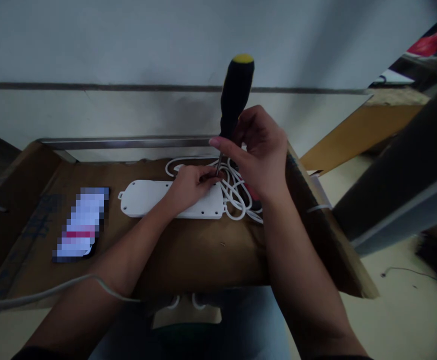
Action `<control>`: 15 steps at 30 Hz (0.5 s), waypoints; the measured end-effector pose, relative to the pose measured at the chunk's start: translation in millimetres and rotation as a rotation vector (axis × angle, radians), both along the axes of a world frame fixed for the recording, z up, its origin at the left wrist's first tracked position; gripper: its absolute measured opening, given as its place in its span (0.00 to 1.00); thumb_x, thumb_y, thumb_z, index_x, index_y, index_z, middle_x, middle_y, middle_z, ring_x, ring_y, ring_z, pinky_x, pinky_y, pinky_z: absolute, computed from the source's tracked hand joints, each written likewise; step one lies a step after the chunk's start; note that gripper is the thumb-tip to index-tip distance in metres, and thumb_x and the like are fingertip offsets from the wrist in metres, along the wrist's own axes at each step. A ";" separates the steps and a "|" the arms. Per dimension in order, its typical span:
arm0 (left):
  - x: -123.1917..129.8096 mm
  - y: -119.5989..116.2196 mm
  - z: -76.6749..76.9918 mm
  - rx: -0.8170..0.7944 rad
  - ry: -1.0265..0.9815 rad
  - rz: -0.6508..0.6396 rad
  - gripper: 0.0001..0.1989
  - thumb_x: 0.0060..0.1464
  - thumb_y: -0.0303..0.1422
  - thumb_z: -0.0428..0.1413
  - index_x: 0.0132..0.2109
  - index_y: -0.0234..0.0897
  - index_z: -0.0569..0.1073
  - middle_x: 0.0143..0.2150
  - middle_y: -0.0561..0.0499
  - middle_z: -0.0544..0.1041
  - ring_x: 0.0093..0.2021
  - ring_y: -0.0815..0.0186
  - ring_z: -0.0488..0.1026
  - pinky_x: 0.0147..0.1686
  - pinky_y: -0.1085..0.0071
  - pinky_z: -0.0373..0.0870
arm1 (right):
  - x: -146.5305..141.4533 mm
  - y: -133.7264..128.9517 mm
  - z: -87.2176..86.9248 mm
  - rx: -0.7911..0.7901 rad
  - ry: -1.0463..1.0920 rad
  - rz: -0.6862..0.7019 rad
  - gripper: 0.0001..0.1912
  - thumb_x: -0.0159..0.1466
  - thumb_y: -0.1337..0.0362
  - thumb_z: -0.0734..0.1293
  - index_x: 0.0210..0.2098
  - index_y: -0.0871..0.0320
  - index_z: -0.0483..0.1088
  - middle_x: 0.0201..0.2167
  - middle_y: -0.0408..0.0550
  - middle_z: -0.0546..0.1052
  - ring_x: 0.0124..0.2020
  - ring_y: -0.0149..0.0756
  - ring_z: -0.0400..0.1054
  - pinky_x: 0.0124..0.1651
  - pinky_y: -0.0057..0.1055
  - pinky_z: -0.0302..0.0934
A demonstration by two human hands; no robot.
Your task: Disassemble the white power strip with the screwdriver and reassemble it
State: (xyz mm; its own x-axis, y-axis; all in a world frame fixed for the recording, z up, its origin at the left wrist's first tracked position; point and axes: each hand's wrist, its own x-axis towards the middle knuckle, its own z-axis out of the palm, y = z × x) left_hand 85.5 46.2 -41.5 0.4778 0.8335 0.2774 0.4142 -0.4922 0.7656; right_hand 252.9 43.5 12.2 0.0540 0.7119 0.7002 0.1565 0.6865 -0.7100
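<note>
A screwdriver (237, 92) with a black handle and a yellow end cap stands nearly upright, tilted a little, its tip down. My right hand (259, 150) is closed around the lower part of its handle. The fingers of my left hand (188, 185) are pinched around the lower metal shaft, close to the tip. Whether they also hold a screw is hidden. Under my left hand lies a white power strip (146, 195), its flat side with small screw holes facing up. The tip is at the strip's far right corner.
White cable (237, 195) lies coiled at the strip's right end, with a red and black item (254, 192) partly beneath it. A phone (83, 222) rests on the left of the cardboard-covered tray (203, 250). Raised sides and a metal rail (128, 143) border it. A grey post stands at right.
</note>
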 end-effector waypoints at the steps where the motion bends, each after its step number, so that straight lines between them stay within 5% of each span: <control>1: -0.3 0.0 0.4 0.000 0.003 0.003 0.12 0.62 0.36 0.59 0.44 0.37 0.85 0.34 0.52 0.85 0.32 0.65 0.76 0.36 0.69 0.67 | 1.1 -0.6 0.7 -0.001 -0.017 0.009 0.16 0.59 0.58 0.80 0.35 0.52 0.69 0.27 0.38 0.70 0.27 0.29 0.60 0.31 0.32 0.58; 9: 3.0 3.2 -0.9 0.008 -0.053 0.103 0.08 0.57 0.36 0.65 0.35 0.37 0.84 0.30 0.53 0.83 0.29 0.66 0.74 0.32 0.70 0.65 | 12.4 -3.0 4.7 -0.172 -0.096 0.286 0.16 0.68 0.52 0.72 0.52 0.50 0.73 0.43 0.43 0.80 0.35 0.32 0.71 0.34 0.33 0.66; 12: 6.2 4.5 2.9 0.020 -0.020 0.145 0.07 0.54 0.33 0.68 0.31 0.35 0.82 0.27 0.54 0.80 0.27 0.68 0.70 0.31 0.70 0.62 | 5.7 -4.0 4.1 -0.096 -0.094 0.175 0.21 0.65 0.53 0.75 0.53 0.52 0.71 0.45 0.45 0.78 0.33 0.30 0.68 0.34 0.32 0.64; 15: 7.8 3.6 6.0 0.030 0.008 0.155 0.08 0.53 0.32 0.70 0.29 0.35 0.81 0.26 0.54 0.79 0.26 0.69 0.69 0.33 0.70 0.63 | -0.8 -6.4 5.1 -0.013 -0.145 -0.064 0.16 0.61 0.54 0.78 0.43 0.55 0.75 0.40 0.45 0.73 0.31 0.29 0.64 0.34 0.33 0.62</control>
State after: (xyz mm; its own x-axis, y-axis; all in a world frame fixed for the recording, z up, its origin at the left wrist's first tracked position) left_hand 93.3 49.8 -35.5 0.3460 0.8889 0.3001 0.4928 -0.4444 0.7481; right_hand 252.1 37.0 17.3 -0.0015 0.7191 0.6949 0.3009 0.6630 -0.6855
